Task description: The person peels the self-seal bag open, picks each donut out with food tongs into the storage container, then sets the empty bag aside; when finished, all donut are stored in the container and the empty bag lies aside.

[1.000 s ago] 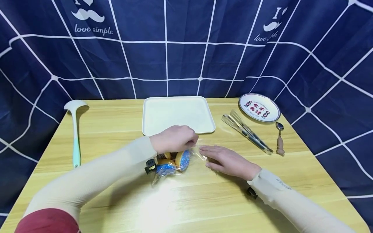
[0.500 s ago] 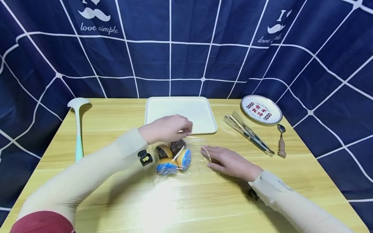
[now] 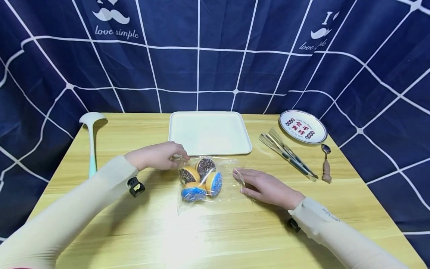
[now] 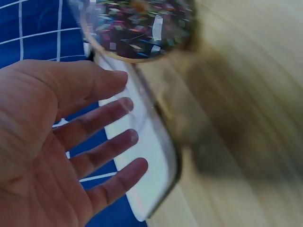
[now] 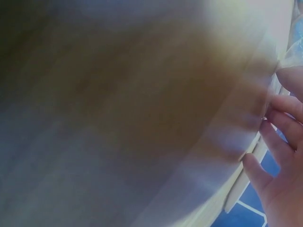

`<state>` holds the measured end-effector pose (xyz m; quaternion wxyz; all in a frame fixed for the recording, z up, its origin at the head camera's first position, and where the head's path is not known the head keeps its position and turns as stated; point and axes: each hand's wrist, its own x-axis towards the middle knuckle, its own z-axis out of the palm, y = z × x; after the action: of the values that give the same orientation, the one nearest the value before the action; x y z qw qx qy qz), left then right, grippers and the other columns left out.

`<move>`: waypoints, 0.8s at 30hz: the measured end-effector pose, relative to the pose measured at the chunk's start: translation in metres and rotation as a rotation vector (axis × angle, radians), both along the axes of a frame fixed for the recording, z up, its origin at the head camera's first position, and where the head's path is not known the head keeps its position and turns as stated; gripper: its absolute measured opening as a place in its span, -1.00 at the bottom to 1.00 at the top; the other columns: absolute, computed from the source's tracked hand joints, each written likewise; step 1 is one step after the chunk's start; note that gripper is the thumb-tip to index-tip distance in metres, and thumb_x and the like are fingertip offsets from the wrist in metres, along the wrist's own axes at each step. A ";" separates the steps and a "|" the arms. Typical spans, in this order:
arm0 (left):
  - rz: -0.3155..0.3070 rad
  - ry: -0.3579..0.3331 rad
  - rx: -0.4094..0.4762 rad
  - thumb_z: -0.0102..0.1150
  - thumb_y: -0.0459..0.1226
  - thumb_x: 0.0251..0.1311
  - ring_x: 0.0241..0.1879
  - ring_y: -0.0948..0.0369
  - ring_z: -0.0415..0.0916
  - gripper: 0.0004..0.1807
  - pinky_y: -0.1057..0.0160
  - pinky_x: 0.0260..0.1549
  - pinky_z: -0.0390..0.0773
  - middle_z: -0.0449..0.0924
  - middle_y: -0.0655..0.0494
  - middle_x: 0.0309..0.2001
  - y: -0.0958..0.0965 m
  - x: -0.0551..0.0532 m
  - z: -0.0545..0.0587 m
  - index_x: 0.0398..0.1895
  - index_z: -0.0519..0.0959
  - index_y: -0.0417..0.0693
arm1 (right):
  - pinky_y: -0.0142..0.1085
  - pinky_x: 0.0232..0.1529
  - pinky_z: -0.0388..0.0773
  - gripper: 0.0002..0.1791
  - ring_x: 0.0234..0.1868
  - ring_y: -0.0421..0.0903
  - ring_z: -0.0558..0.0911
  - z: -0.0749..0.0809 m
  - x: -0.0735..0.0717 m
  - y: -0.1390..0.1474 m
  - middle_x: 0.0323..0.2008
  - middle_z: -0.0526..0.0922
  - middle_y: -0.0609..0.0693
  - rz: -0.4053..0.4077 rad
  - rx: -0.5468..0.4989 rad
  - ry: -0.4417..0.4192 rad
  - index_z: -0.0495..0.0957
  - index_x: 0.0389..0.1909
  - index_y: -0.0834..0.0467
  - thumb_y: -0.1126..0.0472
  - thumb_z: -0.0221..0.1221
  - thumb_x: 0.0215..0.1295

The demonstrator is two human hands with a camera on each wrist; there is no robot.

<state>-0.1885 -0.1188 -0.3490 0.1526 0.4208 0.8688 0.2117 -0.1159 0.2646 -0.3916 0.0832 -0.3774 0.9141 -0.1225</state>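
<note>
A clear plastic bag (image 3: 230, 186) lies on the table with several doughnuts inside. Two are chocolate-topped, such as the chocolate doughnut (image 3: 205, 168); two have blue icing, one a blue doughnut (image 3: 215, 184). My left hand (image 3: 157, 155) is at the bag's upper left corner, fingers loosely bent. In the left wrist view, the left hand (image 4: 52, 137) has spread fingers and a thumb tip close below a sprinkled chocolate doughnut (image 4: 137, 30). At the bag's right end, my right hand (image 3: 270, 188) rests with its fingers extended over the film; the right wrist view shows its relaxed fingers (image 5: 277, 142).
Behind the bag lies a white tray (image 3: 209, 132). Tongs (image 3: 289, 155), a round printed plate (image 3: 303, 127) and a small spoon (image 3: 326, 164) sit to the right. A ladle (image 3: 91, 142) lies at the left edge. Blue grid curtains (image 3: 215, 71) enclose the table.
My left hand has moved left across the bag, from near its right end to its upper left corner, uncovering the doughnuts. My right hand has stayed at the right end.
</note>
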 end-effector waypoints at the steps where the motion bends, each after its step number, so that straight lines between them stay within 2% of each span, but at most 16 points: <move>1: 0.000 0.000 0.010 0.18 -0.44 0.30 0.10 -0.10 0.66 -0.70 -0.13 0.24 0.61 0.73 -0.16 0.03 -0.001 0.000 -0.001 0.07 0.69 -0.29 | 0.07 0.56 0.31 -0.35 0.58 0.13 0.36 0.000 0.000 0.000 0.57 0.34 0.10 0.000 -0.001 0.000 0.33 0.54 0.16 0.00 0.16 0.56; 7: 0.030 -0.007 0.046 0.23 -0.45 0.34 -0.02 0.01 0.70 -0.85 -0.07 0.18 0.66 0.77 -0.02 -0.12 -0.001 0.001 -0.003 -0.13 0.75 -0.20 | 0.07 0.55 0.31 -0.37 0.58 0.12 0.36 -0.003 0.002 0.001 0.57 0.34 0.07 0.001 -0.005 0.001 0.36 0.53 0.16 -0.01 0.16 0.56; 11: 0.018 0.055 0.085 0.25 -0.50 0.30 -0.11 0.09 0.71 -0.85 0.01 0.09 0.70 0.78 0.04 -0.21 -0.001 -0.001 -0.004 -0.25 0.77 -0.15 | 0.05 0.55 0.33 -0.36 0.57 0.11 0.38 -0.004 0.002 0.002 0.56 0.36 0.09 0.001 -0.009 0.013 0.35 0.53 0.16 -0.02 0.15 0.57; 14: 0.017 0.075 0.138 0.25 -0.53 0.28 -0.18 0.13 0.70 -0.84 0.10 -0.01 0.73 0.76 0.03 -0.26 -0.002 -0.003 -0.005 -0.30 0.76 -0.16 | 0.05 0.54 0.35 -0.35 0.56 0.11 0.39 -0.004 0.001 0.002 0.55 0.38 0.11 0.002 -0.013 0.022 0.35 0.53 0.17 -0.02 0.17 0.56; 19: 0.060 0.021 0.184 0.26 -0.50 0.32 -0.26 0.23 0.67 -0.87 0.22 -0.15 0.71 0.78 0.02 -0.29 -0.006 -0.006 -0.005 -0.32 0.75 -0.17 | 0.05 0.54 0.35 -0.35 0.56 0.11 0.39 -0.004 0.001 0.003 0.55 0.38 0.10 -0.002 -0.008 0.022 0.35 0.53 0.17 -0.01 0.18 0.55; 24: 0.099 -0.032 0.197 0.25 -0.50 0.33 -0.23 0.20 0.72 -0.86 0.22 -0.13 0.74 0.80 0.00 -0.28 -0.006 -0.006 -0.008 -0.33 0.74 -0.18 | 0.05 0.54 0.35 -0.37 0.56 0.10 0.39 -0.001 0.001 0.002 0.56 0.37 0.09 -0.001 0.001 0.006 0.36 0.53 0.15 -0.01 0.17 0.56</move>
<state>-0.1949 -0.1253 -0.3573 0.1137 0.3867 0.8610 0.3101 -0.1149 0.2669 -0.3929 0.0807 -0.3773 0.9146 -0.1209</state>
